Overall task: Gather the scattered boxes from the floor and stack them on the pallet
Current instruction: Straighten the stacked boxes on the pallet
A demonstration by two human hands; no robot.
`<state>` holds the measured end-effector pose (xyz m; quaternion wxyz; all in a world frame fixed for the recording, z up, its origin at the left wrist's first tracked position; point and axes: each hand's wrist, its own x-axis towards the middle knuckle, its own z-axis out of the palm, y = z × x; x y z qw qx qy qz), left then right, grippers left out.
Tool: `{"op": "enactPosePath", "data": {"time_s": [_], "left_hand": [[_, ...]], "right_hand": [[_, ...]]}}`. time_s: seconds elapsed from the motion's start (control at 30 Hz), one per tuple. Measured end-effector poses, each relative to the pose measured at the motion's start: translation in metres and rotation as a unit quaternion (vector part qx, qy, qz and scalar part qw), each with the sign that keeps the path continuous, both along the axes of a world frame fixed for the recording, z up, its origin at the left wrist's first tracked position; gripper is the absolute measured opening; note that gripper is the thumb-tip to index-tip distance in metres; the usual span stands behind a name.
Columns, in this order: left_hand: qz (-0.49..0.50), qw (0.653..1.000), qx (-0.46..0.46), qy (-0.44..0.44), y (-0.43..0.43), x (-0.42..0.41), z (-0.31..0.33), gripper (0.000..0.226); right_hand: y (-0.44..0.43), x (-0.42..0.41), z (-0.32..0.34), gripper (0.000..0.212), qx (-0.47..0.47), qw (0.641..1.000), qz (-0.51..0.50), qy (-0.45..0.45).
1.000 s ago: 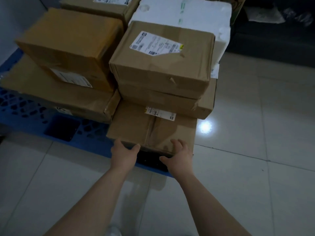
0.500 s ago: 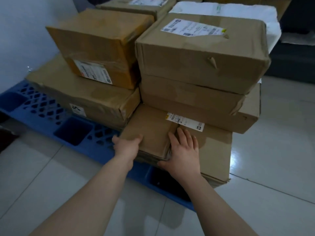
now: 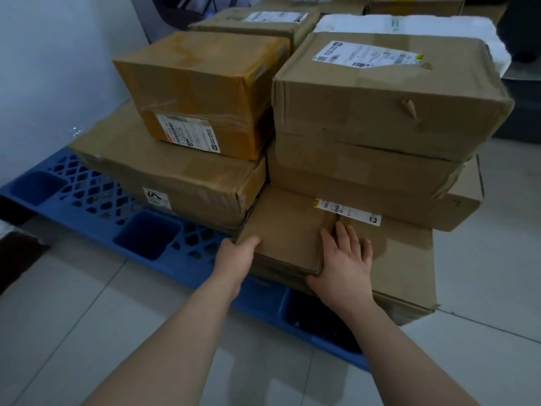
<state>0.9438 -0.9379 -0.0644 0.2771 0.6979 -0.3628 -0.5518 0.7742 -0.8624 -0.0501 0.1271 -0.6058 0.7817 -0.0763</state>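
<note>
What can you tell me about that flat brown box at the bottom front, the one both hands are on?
The flat cardboard box is plain brown and low, and lies level at the front edge of the blue plastic pallet. A taped seam runs along its top, crossed by a white shipping label. Two larger cardboard boxes are stacked on its rear part. The left hand grips its near left corner; the right hand lies flat on top, thumb hooked over the front edge. Its right front corner looks dented.
</note>
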Motion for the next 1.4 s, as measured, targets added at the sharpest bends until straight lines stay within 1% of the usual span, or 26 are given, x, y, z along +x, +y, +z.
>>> {"op": "enactPosePath", "data": {"time_s": [0.1,0.17,0.27,0.33,0.37,0.43,0.53,0.6,0.7,0.8,0.93,1.03,1.13,1.2,1.3,1.4], "left_hand": [[0.055,0.997,0.041,0.04,-0.019,0.02,-0.009,0.063],[0.095,0.99,0.071,0.075,-0.032,0.03,-0.015,0.067],[0.129,0.972,0.079,0.179,-0.05,0.04,-0.026,0.074],[0.13,0.96,0.079,0.236,-0.059,0.044,-0.034,0.077],[0.127,0.956,0.074,0.255,-0.061,0.045,-0.037,0.075],[0.13,0.947,0.059,0.29,-0.064,0.046,-0.041,0.062],[0.14,0.921,0.047,0.36,-0.065,0.045,-0.043,0.043],[0.127,0.915,0.039,0.381,-0.067,0.044,-0.043,0.035],[0.114,0.914,0.043,0.388,-0.069,0.042,-0.046,0.03],[0.102,0.913,0.04,0.393,-0.071,0.04,-0.047,0.034],[0.113,0.904,0.035,0.41,-0.07,0.038,-0.047,0.038],[0.102,0.912,0.05,0.394,-0.065,0.035,-0.048,0.034],[0.087,0.925,0.057,0.364,-0.065,0.039,-0.048,0.037],[0.077,0.939,0.055,0.33,-0.067,0.044,-0.048,0.042],[0.069,0.963,0.045,0.257,-0.07,0.054,-0.052,0.07],[0.045,0.979,0.037,0.194,-0.073,0.067,-0.05,0.079]], "right_hand": [[-0.006,0.014,-0.001,0.09,0.001,1.0,-0.001,0.005],[-0.011,0.022,-0.002,0.091,-0.011,1.0,0.009,0.01],[-0.019,0.03,-0.007,0.091,-0.022,0.999,0.031,0.018],[-0.021,0.03,-0.009,0.091,-0.024,0.999,0.032,0.024],[-0.022,0.028,-0.01,0.092,-0.026,0.999,0.031,0.027],[-0.024,0.026,-0.01,0.094,-0.026,0.999,0.029,0.032],[-0.029,0.027,-0.01,0.093,-0.023,0.999,0.024,0.036],[-0.031,0.029,-0.01,0.093,-0.024,0.999,0.023,0.039],[-0.031,0.028,-0.011,0.092,-0.024,0.998,0.027,0.042],[-0.031,0.028,-0.012,0.092,-0.026,0.998,0.028,0.04],[-0.03,0.028,-0.011,0.091,-0.023,0.998,0.029,0.041],[-0.03,0.028,-0.011,0.091,-0.023,0.999,0.028,0.038],[-0.03,0.029,-0.01,0.091,-0.026,0.999,0.028,0.037],[-0.03,0.031,-0.01,0.091,-0.034,0.998,0.027,0.037],[-0.036,0.043,-0.007,0.087,-0.05,0.998,0.041,0.018],[-0.047,0.063,-0.005,0.078,-0.081,0.994,0.066,-0.032]]}}
